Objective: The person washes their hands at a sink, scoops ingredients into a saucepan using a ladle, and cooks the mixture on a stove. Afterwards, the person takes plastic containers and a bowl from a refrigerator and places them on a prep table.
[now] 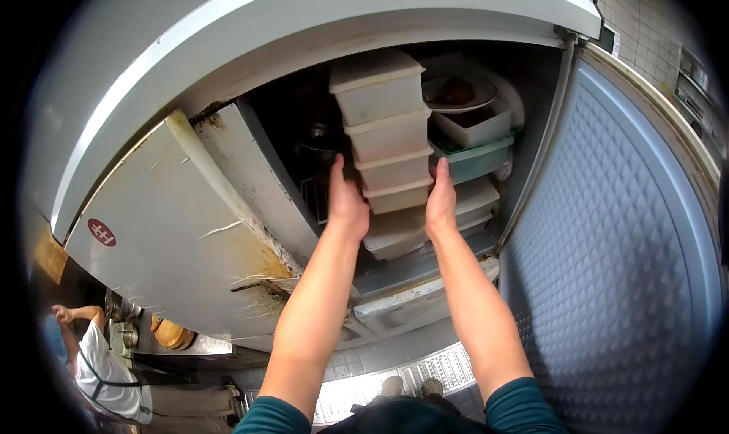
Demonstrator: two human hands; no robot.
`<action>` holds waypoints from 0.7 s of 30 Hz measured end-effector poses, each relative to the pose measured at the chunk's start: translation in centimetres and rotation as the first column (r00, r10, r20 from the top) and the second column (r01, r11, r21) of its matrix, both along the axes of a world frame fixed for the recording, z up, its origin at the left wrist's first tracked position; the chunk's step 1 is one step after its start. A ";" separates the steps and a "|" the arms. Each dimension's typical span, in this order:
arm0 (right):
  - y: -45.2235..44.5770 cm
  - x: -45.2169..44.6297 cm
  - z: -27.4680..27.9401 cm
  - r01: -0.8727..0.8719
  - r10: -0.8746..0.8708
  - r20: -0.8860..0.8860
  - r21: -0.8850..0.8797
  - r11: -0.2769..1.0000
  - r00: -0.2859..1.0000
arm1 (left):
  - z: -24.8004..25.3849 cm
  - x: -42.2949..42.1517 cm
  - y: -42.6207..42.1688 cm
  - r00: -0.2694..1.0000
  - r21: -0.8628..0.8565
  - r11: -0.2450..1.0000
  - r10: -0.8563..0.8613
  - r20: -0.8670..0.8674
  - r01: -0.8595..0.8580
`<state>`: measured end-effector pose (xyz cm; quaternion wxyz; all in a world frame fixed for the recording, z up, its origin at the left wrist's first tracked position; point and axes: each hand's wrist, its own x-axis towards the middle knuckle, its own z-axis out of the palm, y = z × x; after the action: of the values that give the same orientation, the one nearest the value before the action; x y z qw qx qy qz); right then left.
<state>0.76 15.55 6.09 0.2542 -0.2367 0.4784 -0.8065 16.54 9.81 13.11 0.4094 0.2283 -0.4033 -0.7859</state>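
Note:
A tall stack of white lidded plastic food containers stands inside the open refrigerator. My left hand is against the stack's left side, low down, with the thumb up and the fingers mostly hidden behind it. On the opposite side my right hand presses in the same way, so the stack is held between both palms. Beneath the stack lies a wider lidded container. Close to my right hand are a green tub and more lidded containers.
A plate of food rests on a white tub at the right. The textured door hangs open to the right; a rust-stained door is at left. A person in a white shirt stands at lower left, near a counter.

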 end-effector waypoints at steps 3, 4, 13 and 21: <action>2.7 0.1 3.7 -0.240 0.253 0.243 -0.084 0.967 0.936 | 2.8 1.6 0.9 0.993 0.094 0.995 -0.053 0.104 0.043; 2.3 -0.9 4.0 -0.327 0.349 0.268 -0.125 0.937 0.898 | 4.1 1.7 0.9 0.988 0.165 0.986 -0.058 0.141 0.035; 7.8 -0.1 10.9 -0.595 0.586 0.105 0.129 0.793 0.804 | 5.5 0.7 4.6 0.986 -0.093 0.986 -0.132 0.098 0.141; 17.2 5.2 7.5 -0.556 0.553 0.053 0.065 0.829 0.831 | 2.7 6.3 15.1 0.992 -0.078 0.997 0.019 0.126 -0.009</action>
<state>6.01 32.80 13.57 0.4937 -0.3423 0.4161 -0.6826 22.81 24.92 15.82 0.3971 0.2642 -0.4569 -0.7508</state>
